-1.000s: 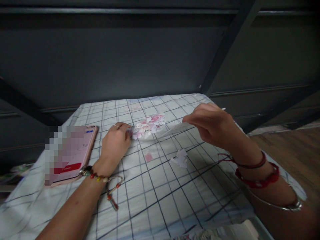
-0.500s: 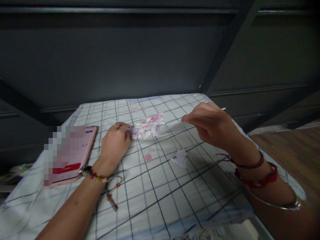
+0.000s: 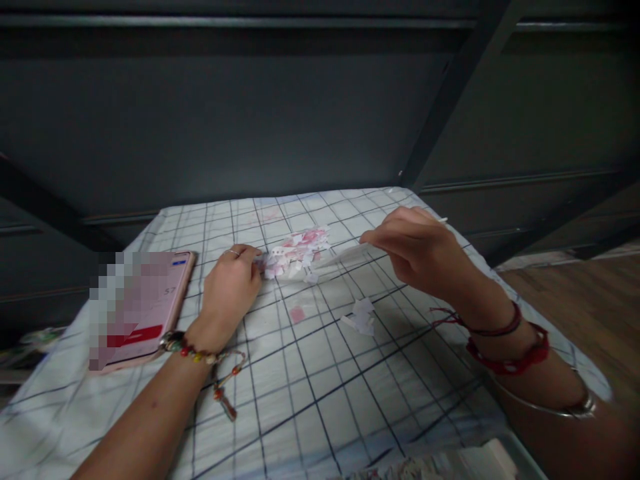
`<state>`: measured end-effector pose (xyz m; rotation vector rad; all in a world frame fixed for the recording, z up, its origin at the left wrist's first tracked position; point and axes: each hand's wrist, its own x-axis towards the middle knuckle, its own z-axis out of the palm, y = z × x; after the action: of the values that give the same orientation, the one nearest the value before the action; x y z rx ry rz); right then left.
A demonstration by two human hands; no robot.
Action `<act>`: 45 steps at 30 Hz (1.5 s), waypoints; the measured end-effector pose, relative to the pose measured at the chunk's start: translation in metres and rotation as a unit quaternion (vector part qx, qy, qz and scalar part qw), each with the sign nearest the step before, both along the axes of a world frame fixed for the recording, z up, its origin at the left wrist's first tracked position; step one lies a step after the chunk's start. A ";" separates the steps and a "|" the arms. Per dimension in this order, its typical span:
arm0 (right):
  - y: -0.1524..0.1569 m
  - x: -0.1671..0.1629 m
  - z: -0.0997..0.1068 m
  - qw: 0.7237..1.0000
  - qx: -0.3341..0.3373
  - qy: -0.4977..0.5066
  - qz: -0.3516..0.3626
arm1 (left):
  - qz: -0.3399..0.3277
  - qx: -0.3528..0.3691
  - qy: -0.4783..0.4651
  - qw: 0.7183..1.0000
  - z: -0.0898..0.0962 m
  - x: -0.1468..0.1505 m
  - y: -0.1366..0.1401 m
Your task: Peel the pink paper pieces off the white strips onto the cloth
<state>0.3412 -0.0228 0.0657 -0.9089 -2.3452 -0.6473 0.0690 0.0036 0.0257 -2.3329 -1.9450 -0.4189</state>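
Note:
Pink-and-white paper cutouts (image 3: 300,247) lie in a heap on the checked cloth. At the heap's left end is my left hand (image 3: 233,280), its fingers curled down and closed; the fingertips and what they grip are hidden. My right hand (image 3: 415,247) pinches the raised right end of a clear plastic film (image 3: 345,255), which slopes down to the heap. A thin white tip (image 3: 443,220) sticks out behind the right hand; the rest of it is hidden. Nearer to me lie white paper scraps (image 3: 362,317) and a small pink piece (image 3: 297,314).
A phone (image 3: 175,287) in a pink case lies left of my left hand, its screen partly blurred out. The checked cloth (image 3: 280,413) covers the table. A container (image 3: 517,450) with paper pieces stands at the near edge. Dark panels (image 3: 225,120) rise behind the table.
My right hand has shifted very slightly left, with the film still pinched. The left hand and the paper heap stay nearly in place.

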 end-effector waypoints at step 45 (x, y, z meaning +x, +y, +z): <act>-0.005 0.009 0.008 0.995 -0.053 0.055 0.069 | -0.021 0.010 -0.010 1.000 -0.005 -0.003 0.003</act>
<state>0.3504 -0.0275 0.0741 -0.7970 -2.3373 -0.4106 0.0655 0.0066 0.0210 -2.3692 -1.8944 -0.4648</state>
